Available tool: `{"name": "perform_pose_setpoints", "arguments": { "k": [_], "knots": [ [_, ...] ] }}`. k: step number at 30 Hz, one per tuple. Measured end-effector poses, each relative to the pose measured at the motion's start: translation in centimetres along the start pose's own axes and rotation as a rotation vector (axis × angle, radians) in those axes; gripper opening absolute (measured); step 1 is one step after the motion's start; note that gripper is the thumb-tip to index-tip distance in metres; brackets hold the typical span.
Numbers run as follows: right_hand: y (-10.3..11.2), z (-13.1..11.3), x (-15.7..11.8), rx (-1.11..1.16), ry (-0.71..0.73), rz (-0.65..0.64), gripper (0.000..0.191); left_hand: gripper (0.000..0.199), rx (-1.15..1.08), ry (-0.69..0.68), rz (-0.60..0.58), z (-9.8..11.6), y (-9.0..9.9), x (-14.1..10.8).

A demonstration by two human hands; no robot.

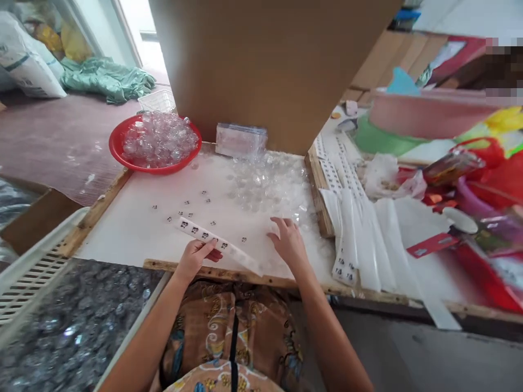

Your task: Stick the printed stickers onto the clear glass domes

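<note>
Pinched between the thumb and fingers of my left hand (pixel 198 256) is a white strip of stickers (pixel 195 230) with small black printed figures; its right end looks blank. My right hand (pixel 288 242) is over the white tabletop to the right of the strip, thumb and index finger apart, and nothing shows in it. Beyond the strip, several small clear pieces with black figures (pixel 187 202) lie scattered on the white work surface (pixel 134 228). Farther back, a spread of small clear plastic pieces (pixel 265 182) covers the surface.
A red bowl (pixel 118 147) heaped with clear plastic pieces stands at the back left. Behind the surface rises a large cardboard panel (pixel 261 65), with a clear box (pixel 241 140) before it. More sticker strips (pixel 347 228) lie right of a wooden edge. A white crate (pixel 24 294) is lower left.
</note>
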State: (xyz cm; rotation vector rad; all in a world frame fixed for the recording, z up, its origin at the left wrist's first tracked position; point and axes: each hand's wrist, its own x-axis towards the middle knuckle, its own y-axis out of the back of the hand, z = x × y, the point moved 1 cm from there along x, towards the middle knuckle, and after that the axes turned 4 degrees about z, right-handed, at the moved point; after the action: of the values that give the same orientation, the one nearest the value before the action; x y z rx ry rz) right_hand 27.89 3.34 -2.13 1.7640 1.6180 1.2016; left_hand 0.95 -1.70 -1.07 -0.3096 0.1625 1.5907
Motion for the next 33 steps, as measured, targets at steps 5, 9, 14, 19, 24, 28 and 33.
{"name": "perform_pose_setpoints", "arguments": {
  "k": [5,9,14,19,24,28,33],
  "knots": [
    [-1.1,1.2,1.2,0.015,0.056,-0.117,0.028,0.038,-0.037,0.037,-0.041,-0.4,0.2,0.5],
    [-2.0,-0.5,2.7,0.247,0.043,-0.182,0.02,0.038,-0.028,0.06,-0.061,-0.3,0.4,0.4],
    [-1.1,-1.0,2.7,0.358,-0.136,-0.157,0.022,0.038,-0.069,0.084,-0.07,-0.3,0.5,0.5],
    [-0.7,-0.5,0.7,0.34,-0.166,-0.288,0.018,0.038,-0.149,0.163,-0.01,-0.3,0.3,1.1],
    [-0.1,-2.2,0.1,0.243,-0.136,-0.161,0.018,0.041,-0.199,0.2,0.05,-0.1,-1.1,1.4],
    [-0.6,-6.2,0.1,0.437,-0.056,-0.245,0.017,0.043,-0.124,0.166,0.008,-0.1,-2.7,1.4],
    [-2.0,-9.0,-0.7,0.501,-0.015,-0.228,0.01,0.046,-0.047,0.104,0.02,0.3,-3.1,1.1]
  ]
}}
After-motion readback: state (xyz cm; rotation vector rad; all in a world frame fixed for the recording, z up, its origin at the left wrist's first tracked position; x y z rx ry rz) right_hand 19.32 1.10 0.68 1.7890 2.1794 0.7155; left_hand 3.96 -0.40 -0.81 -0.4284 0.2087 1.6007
